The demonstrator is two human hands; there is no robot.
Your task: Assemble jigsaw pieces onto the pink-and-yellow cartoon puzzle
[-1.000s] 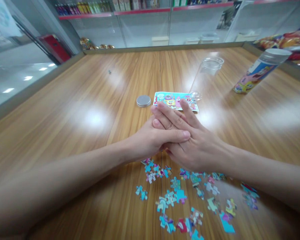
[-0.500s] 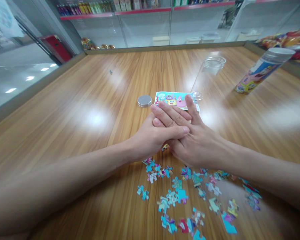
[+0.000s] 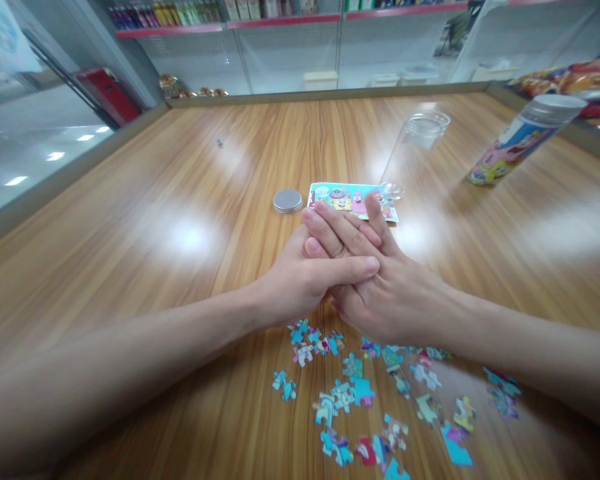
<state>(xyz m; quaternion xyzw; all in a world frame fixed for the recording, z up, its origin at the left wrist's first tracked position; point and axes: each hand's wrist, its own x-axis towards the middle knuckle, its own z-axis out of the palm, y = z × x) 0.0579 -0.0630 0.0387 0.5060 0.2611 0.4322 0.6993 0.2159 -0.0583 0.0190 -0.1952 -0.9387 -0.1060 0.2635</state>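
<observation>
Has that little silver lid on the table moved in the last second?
No. The silver lid still lies just left of the picture card, with the same small gap between them.

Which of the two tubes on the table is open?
The clear empty tube behind the picture card: its mouth is uncovered. The cartoon-printed tube at far right has its cap on.

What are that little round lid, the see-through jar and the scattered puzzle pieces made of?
Round lid: looks like metal, matte silver-grey with a dull sheen.
Jar: clear plastic or glass, can't tell which; the table grain shows through it.
Puzzle pieces: probably printed cardboard, thin and flat with bright colour faces.
</observation>
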